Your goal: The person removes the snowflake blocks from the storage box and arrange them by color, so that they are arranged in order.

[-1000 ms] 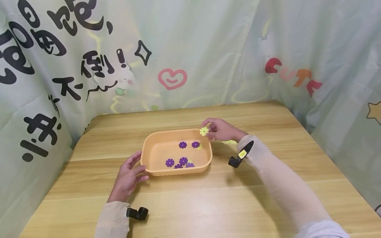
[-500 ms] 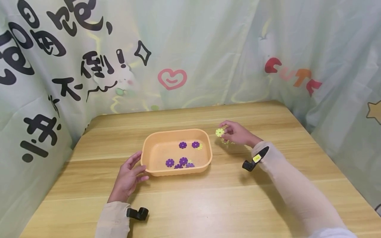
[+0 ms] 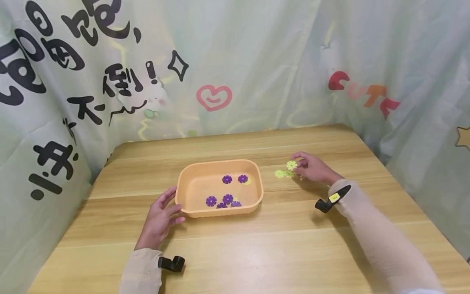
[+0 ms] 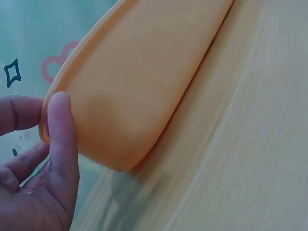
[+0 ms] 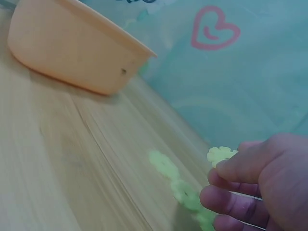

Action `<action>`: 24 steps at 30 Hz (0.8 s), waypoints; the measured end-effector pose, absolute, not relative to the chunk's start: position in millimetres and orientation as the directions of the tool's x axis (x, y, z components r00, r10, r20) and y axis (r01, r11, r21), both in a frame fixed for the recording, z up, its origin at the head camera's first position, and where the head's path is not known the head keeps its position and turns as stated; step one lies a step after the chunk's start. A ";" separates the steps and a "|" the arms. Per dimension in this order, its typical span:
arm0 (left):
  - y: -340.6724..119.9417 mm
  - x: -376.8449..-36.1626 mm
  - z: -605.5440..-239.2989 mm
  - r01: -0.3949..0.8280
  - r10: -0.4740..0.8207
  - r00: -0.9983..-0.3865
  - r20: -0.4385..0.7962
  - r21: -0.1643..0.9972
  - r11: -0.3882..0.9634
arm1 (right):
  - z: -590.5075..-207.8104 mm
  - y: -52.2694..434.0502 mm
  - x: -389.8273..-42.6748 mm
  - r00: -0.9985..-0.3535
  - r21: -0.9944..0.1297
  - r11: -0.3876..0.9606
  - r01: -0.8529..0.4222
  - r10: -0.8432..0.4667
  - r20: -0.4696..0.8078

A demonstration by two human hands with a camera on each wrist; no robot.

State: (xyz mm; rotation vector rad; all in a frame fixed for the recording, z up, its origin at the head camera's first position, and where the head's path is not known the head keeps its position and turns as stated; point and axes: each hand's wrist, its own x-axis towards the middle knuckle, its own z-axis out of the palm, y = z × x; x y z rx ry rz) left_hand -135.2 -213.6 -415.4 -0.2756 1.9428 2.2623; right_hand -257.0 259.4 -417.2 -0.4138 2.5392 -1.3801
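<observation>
Fingers (image 5: pixel 240 166) pinch yellow flower piece (image 5: pixel 220 155) (half hidden, blurred).

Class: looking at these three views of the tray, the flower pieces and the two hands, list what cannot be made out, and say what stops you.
1. Count of purple flower pieces in the orange tray: head view, they overlap.
2. Tray contents: both wrist views, its wall hides them.
3. Yellow-green pieces on the table: right wrist view, blurred, partly behind the right hand.
4. Left hand: left wrist view, cut off by the frame edge.

a small yellow-green flower disc (image 3: pixel 291 165) is pinched upright just above the other discs (image 3: pixel 280 174) lying flat.
</observation>
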 end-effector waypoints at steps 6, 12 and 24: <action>-213.0 -137.2 -416.2 -0.232 -0.007 -0.972 -0.236 0.960 -0.155 | -417.1 280.4 -256.4 -0.948 -0.836 0.533 -0.128 -0.315 -0.056; -215.0 -137.6 -417.2 -0.228 0.003 -0.973 -0.231 0.961 -0.157 | -413.6 292.5 -254.6 -0.953 -0.826 0.545 -0.145 -0.302 -0.032; -215.4 -137.5 -418.3 -0.232 -0.001 -0.972 -0.235 0.959 -0.161 | -412.5 305.2 -254.8 -0.950 -0.790 0.597 -0.137 -0.305 -0.065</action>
